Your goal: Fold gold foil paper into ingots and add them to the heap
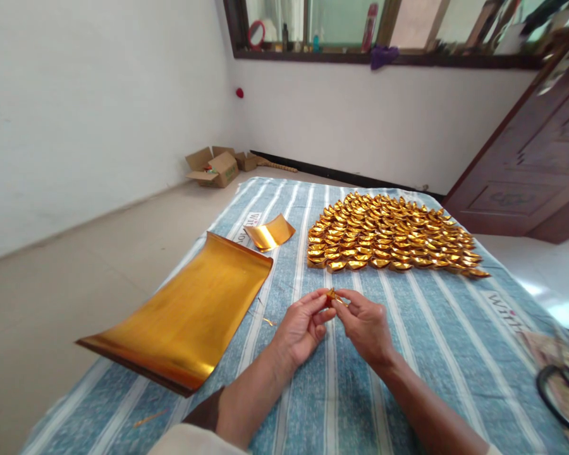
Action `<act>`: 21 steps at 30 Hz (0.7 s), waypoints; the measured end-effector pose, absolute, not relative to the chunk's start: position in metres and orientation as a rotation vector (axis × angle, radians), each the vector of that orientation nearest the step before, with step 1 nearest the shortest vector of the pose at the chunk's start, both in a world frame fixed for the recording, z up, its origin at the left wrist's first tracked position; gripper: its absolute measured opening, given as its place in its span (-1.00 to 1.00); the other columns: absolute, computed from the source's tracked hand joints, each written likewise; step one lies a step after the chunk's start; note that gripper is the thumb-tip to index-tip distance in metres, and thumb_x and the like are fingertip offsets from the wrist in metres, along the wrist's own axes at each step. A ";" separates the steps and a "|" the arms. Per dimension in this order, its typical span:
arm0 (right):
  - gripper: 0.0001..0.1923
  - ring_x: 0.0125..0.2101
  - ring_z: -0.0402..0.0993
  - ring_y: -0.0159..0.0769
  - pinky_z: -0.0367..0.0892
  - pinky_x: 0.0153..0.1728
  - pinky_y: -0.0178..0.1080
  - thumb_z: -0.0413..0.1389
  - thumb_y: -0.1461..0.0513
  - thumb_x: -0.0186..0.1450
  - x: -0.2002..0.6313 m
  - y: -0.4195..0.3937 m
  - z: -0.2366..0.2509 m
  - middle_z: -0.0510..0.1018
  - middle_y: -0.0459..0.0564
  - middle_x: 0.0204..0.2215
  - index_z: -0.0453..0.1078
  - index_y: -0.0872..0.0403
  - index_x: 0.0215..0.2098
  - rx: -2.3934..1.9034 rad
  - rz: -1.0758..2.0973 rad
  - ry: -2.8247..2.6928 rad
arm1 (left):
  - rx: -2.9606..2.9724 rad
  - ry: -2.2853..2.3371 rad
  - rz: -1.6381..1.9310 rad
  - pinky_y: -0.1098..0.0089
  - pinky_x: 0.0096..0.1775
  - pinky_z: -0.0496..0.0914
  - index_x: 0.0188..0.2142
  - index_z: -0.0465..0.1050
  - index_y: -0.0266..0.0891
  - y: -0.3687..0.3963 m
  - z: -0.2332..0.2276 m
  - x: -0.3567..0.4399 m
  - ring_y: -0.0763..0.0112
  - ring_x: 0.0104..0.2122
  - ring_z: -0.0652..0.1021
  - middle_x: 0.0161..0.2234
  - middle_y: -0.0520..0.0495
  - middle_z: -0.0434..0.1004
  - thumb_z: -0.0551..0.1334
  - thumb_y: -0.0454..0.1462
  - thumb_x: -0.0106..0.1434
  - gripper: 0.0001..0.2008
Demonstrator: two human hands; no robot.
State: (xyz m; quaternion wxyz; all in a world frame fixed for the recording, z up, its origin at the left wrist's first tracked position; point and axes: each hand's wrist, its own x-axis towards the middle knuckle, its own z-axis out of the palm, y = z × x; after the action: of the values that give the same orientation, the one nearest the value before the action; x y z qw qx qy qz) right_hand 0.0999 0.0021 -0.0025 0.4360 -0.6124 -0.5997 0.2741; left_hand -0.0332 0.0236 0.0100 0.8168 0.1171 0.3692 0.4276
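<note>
Between my two hands is a small folded piece of gold foil paper (330, 297), pinched at fingertip height above the striped cloth. My left hand (303, 325) grips its left side with thumb and fingers. From the right, my right hand (367, 322) pinches the other side, and its fingers cover part of the fold. Beyond them lies a large group of folded gold paper ingots (389, 234) in close rows. A big curled sheet of gold foil paper (189, 309) rests to the left, with a smaller curved stack of gold paper (270, 232) behind it.
Blue and white striped cloth (289, 392) covers the table. Black-handled scissors (562, 392) lie at the right edge, and thin gold scraps (150, 418) at the left front. An open cardboard box (215, 169) stands on the floor by the wall. A wooden door (526, 151) is at the right.
</note>
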 end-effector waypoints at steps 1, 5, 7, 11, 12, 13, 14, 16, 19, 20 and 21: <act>-0.72 -0.72 0.10 -0.44 0.06 -0.64 -0.35 0.08 0.06 0.26 0.099 0.001 -0.002 0.26 -0.21 -0.76 0.53 0.04 -0.25 -1.522 0.668 -1.497 | 0.242 0.791 0.915 0.66 -0.72 0.32 -0.24 0.46 -0.36 0.024 0.010 -0.033 0.53 -0.59 0.58 -0.40 -0.06 0.58 0.19 -0.47 0.27 -0.90; -0.71 -0.74 0.00 -0.48 -0.01 -0.63 -0.34 0.09 0.06 0.25 0.098 0.000 -0.001 0.10 -0.27 -0.79 0.54 0.08 -0.28 -1.523 0.598 -1.508 | 0.231 0.808 0.919 0.68 -0.73 0.30 -0.27 0.46 -0.38 0.025 0.011 -0.033 0.57 -0.63 0.55 -0.45 -0.05 0.57 0.17 -0.49 0.28 -0.89; -0.71 -0.75 -0.01 -0.50 -0.01 -0.64 -0.34 0.11 0.06 0.23 0.099 0.000 -0.001 0.08 -0.29 -0.80 0.53 0.09 -0.27 -1.516 0.589 -1.498 | 0.232 0.812 0.920 0.68 -0.74 0.29 -0.27 0.46 -0.38 0.025 0.012 -0.034 0.57 -0.64 0.55 -0.47 -0.04 0.56 0.17 -0.49 0.27 -0.89; -0.69 -0.75 0.06 -0.49 0.04 -0.67 -0.36 0.12 0.04 0.21 0.107 0.002 0.002 0.19 -0.25 -0.79 0.53 0.10 -0.27 -1.462 0.732 -1.416 | 0.218 0.828 0.900 0.70 -0.74 0.27 -0.26 0.47 -0.38 0.026 0.013 -0.037 0.59 -0.64 0.53 -0.47 -0.04 0.55 0.18 -0.50 0.26 -0.89; -0.68 -0.75 0.08 -0.48 0.06 -0.69 -0.36 0.12 0.04 0.20 0.110 0.004 0.003 0.22 -0.24 -0.78 0.53 0.10 -0.27 -1.449 0.789 -1.378 | 0.214 0.835 0.887 0.70 -0.74 0.26 -0.27 0.47 -0.38 0.026 0.013 -0.038 0.60 -0.65 0.52 -0.47 -0.05 0.55 0.18 -0.50 0.26 -0.89; -0.68 -0.76 0.09 -0.48 0.06 -0.70 -0.36 0.14 0.04 0.19 0.114 0.005 0.004 0.23 -0.24 -0.79 0.53 0.11 -0.27 -1.435 0.845 -1.341 | 0.211 0.841 0.875 0.71 -0.74 0.25 -0.27 0.47 -0.39 0.026 0.013 -0.039 0.61 -0.66 0.51 -0.48 -0.05 0.54 0.18 -0.50 0.26 -0.89; -0.67 -0.77 0.09 -0.48 0.06 -0.72 -0.37 0.15 0.04 0.18 0.117 0.007 0.006 0.23 -0.25 -0.80 0.53 0.11 -0.28 -1.419 0.907 -1.309 | 0.209 0.849 0.862 0.71 -0.74 0.24 -0.27 0.47 -0.39 0.026 0.013 -0.040 0.62 -0.67 0.50 -0.49 -0.05 0.53 0.18 -0.51 0.25 -0.89; -0.67 -0.80 0.08 -0.50 0.03 -0.75 -0.38 0.17 0.03 0.15 0.122 0.009 0.007 0.22 -0.26 -0.83 0.53 0.12 -0.30 -1.378 1.035 -1.267 | 0.208 0.866 0.831 0.71 -0.75 0.23 -0.27 0.47 -0.39 0.026 0.014 -0.040 0.63 -0.69 0.48 -0.50 -0.04 0.52 0.19 -0.51 0.25 -0.89; -0.66 -0.82 0.07 -0.51 0.00 -0.77 -0.40 0.19 0.03 0.15 0.126 0.011 0.006 0.24 -0.26 -0.86 0.52 0.13 -0.28 -1.315 1.222 -1.232 | 0.213 0.879 0.788 0.72 -0.76 0.21 -0.26 0.47 -0.39 0.025 0.015 -0.040 0.66 -0.71 0.45 -0.51 -0.03 0.50 0.19 -0.51 0.24 -0.88; -0.66 -0.83 0.07 -0.52 -0.01 -0.77 -0.40 0.20 0.03 0.15 0.126 0.011 0.005 0.25 -0.27 -0.86 0.52 0.12 -0.26 -1.294 1.277 -1.218 | 0.217 0.876 0.776 0.73 -0.75 0.20 -0.26 0.48 -0.39 0.025 0.015 -0.040 0.68 -0.71 0.44 -0.51 -0.02 0.49 0.20 -0.51 0.23 -0.88; -0.66 -0.83 0.07 -0.52 -0.02 -0.77 -0.41 0.20 0.04 0.15 0.126 0.011 0.004 0.25 -0.27 -0.86 0.52 0.12 -0.25 -1.273 1.324 -1.205 | 0.219 0.870 0.768 0.74 -0.75 0.20 -0.27 0.48 -0.40 0.025 0.015 -0.040 0.69 -0.71 0.43 -0.52 -0.01 0.49 0.20 -0.52 0.23 -0.88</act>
State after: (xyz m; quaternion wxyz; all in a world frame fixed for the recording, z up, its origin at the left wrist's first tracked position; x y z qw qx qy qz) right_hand 0.1261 0.0113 0.0044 0.4548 -0.5162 -0.4885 0.5367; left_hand -0.0396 0.0251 0.0154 0.8308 0.1031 0.4100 0.3620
